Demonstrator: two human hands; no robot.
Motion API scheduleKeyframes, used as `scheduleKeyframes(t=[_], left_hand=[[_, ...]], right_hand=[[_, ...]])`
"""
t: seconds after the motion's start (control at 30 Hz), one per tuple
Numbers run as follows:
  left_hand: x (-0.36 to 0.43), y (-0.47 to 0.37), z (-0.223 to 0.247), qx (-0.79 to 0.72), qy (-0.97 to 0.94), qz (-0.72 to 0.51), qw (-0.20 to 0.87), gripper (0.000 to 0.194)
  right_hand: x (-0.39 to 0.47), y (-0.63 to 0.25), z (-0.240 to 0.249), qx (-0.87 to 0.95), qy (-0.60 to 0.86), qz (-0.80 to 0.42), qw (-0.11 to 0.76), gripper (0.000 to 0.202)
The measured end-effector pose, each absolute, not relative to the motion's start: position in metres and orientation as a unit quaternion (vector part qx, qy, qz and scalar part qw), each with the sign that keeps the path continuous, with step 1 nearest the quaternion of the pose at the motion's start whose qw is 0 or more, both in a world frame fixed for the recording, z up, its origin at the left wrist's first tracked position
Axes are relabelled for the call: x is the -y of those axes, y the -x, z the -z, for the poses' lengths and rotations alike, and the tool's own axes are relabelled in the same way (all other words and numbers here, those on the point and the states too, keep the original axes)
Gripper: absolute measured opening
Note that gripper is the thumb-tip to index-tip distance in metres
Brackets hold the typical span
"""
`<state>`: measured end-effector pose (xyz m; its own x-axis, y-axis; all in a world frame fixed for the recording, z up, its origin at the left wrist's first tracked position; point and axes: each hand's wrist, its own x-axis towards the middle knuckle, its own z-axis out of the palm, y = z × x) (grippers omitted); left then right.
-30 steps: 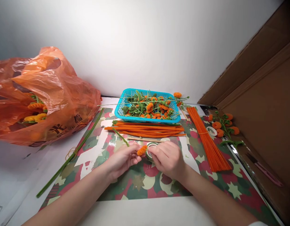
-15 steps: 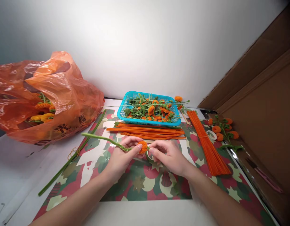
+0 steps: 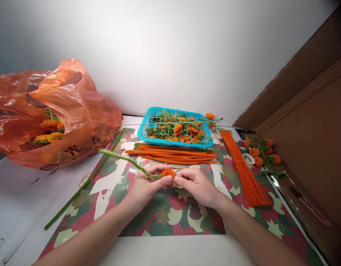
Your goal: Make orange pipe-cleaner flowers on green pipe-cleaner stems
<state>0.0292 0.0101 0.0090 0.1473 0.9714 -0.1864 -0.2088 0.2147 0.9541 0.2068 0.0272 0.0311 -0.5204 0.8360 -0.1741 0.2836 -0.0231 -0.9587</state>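
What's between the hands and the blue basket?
In the head view, a flat pile of orange pipe cleaners lies crosswise on the mat, between the hands and the blue basket.

Two hands meet at an orange pipe-cleaner flower, centre frame.

The left hand (image 3: pixel 148 184) pinches the orange flower head (image 3: pixel 168 172) and its green stem (image 3: pixel 123 159), which runs up-left; the right hand (image 3: pixel 196 183) touches the flower. Behind them lie loose orange pipe cleaners (image 3: pixel 173 155) and a blue basket (image 3: pixel 176 129).

Basket (image 3: pixel 148 127) behind stick bundle (image 3: pixel 173 155); plastic bag (image 3: pixel 48 114) far left; second bundle (image 3: pixel 242 166) right, on mat (image 3: pixel 170 218).
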Motion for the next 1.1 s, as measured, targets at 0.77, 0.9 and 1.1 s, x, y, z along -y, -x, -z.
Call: scheduleKeyframes(t=[0.77,0.9,1.1], left_hand=[[-0.008,-0.033,-0.011,-0.495,-0.385,-0.49,0.606,0.028],[-0.008,-0.033,-0.01,-0.489,-0.391,-0.487,0.609,0.028],[-0.008,-0.035,-0.012,-0.491,-0.385,-0.494,0.606,0.027]], right_hand=[[-0.022,-0.206,-0.036,0.697,0.448,-0.503,0.248,0.03],[-0.019,-0.202,-0.033,0.692,0.452,-0.498,0.264,0.028],[-0.016,-0.2,-0.033,0.784,0.442,-0.359,0.245,0.026]])
